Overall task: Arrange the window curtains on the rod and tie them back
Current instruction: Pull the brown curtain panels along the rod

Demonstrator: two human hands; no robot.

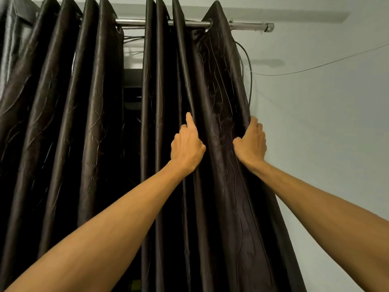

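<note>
Two dark brown satin curtains hang in folds from a metal rod (pixel 248 25). The right curtain (pixel 223 98) is bunched toward the rod's right end. My left hand (pixel 186 147) is at a fold of it, index finger pointing up along the cloth and the other fingers curled into the fold. My right hand (pixel 251 140) grips that curtain's outer right edge, thumb in front and fingers wrapped behind. The left curtain (pixel 63 102) hangs untouched. No tie-back is in view.
A narrow gap (pixel 132 91) between the two curtains shows a dark window frame. A black cable (pixel 250 81) hangs behind the right curtain's edge, and a thin wire (pixel 315 67) runs across the pale wall (pixel 326 144) on the right.
</note>
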